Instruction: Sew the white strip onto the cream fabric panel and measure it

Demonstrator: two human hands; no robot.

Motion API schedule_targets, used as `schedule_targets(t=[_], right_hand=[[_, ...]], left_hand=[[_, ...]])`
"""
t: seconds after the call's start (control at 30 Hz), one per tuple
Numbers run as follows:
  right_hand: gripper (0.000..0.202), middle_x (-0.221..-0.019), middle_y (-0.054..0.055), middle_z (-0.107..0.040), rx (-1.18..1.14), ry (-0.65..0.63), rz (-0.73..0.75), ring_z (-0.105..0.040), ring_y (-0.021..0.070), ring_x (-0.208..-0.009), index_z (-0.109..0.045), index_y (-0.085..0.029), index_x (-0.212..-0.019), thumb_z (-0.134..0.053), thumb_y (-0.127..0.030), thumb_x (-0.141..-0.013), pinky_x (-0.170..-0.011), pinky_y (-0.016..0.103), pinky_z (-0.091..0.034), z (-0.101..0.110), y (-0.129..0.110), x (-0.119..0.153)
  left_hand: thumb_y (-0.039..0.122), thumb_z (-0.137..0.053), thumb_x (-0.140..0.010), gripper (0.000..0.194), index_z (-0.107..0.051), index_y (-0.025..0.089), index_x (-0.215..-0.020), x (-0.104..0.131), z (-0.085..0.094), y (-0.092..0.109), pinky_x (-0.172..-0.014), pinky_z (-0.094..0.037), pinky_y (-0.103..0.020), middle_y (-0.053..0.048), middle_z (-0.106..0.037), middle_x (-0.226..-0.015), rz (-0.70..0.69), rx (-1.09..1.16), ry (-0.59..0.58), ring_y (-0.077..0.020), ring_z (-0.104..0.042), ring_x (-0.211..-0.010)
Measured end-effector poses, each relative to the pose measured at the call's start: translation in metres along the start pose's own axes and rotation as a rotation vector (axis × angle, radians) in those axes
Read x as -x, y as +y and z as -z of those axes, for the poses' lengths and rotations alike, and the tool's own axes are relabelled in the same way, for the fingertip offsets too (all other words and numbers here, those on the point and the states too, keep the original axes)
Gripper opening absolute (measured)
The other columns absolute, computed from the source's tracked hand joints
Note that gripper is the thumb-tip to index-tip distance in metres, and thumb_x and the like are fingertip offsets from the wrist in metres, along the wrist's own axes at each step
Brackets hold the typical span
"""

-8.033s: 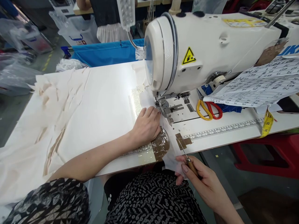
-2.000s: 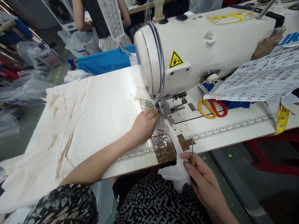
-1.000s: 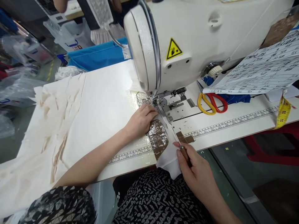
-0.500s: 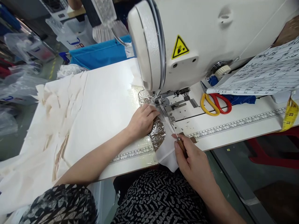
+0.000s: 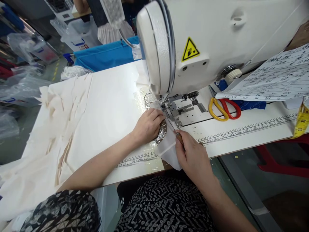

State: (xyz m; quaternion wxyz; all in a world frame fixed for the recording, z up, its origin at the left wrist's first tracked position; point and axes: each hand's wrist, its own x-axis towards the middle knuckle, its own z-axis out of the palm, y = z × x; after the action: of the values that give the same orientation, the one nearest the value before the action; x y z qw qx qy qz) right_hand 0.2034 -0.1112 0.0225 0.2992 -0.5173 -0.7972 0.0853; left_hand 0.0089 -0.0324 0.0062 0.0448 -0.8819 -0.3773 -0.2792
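My left hand lies just left of the needle area with its fingers curled and pressed together on the edge of a white fabric piece. A wooden-handled awl is gripped in my right hand, its thin metal shaft pointing up and left over the fabric toward the presser foot. The fabric runs under the sewing machine head, and its near corner hangs over the table edge. Shiny clear tape over a brown patch shows beside my left fingertips, which partly hide it.
Scissors with yellow and red handles lie right of the needle plate. A stack of cream fabric pieces covers the table's left end. Handwritten sheets and a yellow tape measure are at the right. Behind the blue cloth bin is another person.
My right hand and the awl have moved up and left, closer to my left hand. The white fabric has shifted toward the needle, with less brown patch visible. The whole view has shifted slightly.
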Motion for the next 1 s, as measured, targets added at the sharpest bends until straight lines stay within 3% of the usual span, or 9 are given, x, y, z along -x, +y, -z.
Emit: schedule_targets(t=[0.23,0.43,0.57,0.73,0.9,1.0], right_hand=[[0.026,-0.099,0.011,-0.074,0.034,-0.029,0.006,-0.072,0.0209,-0.073,-0.058,-0.013,-0.112,-0.037,-0.017,-0.097,-0.05,0.027,-0.052,-0.003,-0.001,-0.008],[0.026,-0.101,0.01,-0.075,-0.057,-0.009,0.088,-0.073,0.0214,-0.081,-0.06,-0.015,-0.113,-0.04,-0.023,-0.098,-0.059,0.026,-0.055,0.01,-0.007,-0.01],[0.024,-0.098,0.007,-0.075,-0.117,0.046,0.098,-0.072,0.0183,-0.075,-0.062,-0.02,-0.116,-0.045,-0.028,-0.1,-0.06,0.024,-0.054,0.017,-0.009,-0.007],[0.025,-0.102,0.009,-0.073,-0.165,0.127,0.168,-0.07,0.0185,-0.075,-0.061,-0.021,-0.121,-0.049,-0.027,-0.1,-0.058,0.026,-0.054,0.013,-0.012,-0.004],[0.027,-0.104,0.009,-0.072,-0.174,0.019,0.203,-0.071,0.0191,-0.087,-0.055,-0.018,-0.124,-0.044,-0.02,-0.101,-0.069,0.027,-0.055,0.013,-0.018,0.003],[0.027,-0.098,0.01,-0.074,-0.041,0.023,0.124,-0.072,0.0204,-0.077,-0.056,-0.014,-0.12,-0.038,-0.025,-0.103,-0.056,0.026,-0.051,0.014,-0.012,0.006]], left_hand=[[0.011,-0.038,-0.096,0.029,-0.064,0.009,-0.109,-0.002,0.002,0.001,-0.079,-0.055,-0.04,-0.017,-0.063,-0.112,0.02,-0.077,-0.072,-0.0264,-0.057,-0.103],[0.014,-0.03,-0.098,0.037,-0.061,0.006,-0.118,-0.006,0.01,0.011,-0.086,-0.053,-0.041,-0.018,-0.061,-0.117,0.119,-0.129,-0.201,-0.0268,-0.055,-0.109],[0.018,-0.035,-0.098,0.033,-0.061,0.011,-0.116,-0.011,0.012,0.015,-0.091,-0.052,-0.04,-0.015,-0.059,-0.122,0.201,-0.092,-0.268,-0.027,-0.054,-0.112],[0.019,-0.043,-0.095,0.025,-0.064,0.009,-0.105,-0.026,0.001,0.019,-0.077,-0.054,-0.039,-0.018,-0.062,-0.11,0.228,-0.112,-0.321,-0.0295,-0.056,-0.1],[0.01,-0.039,-0.097,0.026,-0.064,0.01,-0.104,-0.028,-0.022,0.009,-0.065,-0.052,-0.035,-0.017,-0.064,-0.107,0.273,-0.135,-0.243,-0.0278,-0.058,-0.095],[0.012,-0.046,-0.095,0.023,-0.067,0.013,-0.103,-0.018,-0.029,-0.005,-0.075,-0.053,-0.036,-0.012,-0.066,-0.108,0.381,0.014,-0.096,-0.0243,-0.058,-0.097]])
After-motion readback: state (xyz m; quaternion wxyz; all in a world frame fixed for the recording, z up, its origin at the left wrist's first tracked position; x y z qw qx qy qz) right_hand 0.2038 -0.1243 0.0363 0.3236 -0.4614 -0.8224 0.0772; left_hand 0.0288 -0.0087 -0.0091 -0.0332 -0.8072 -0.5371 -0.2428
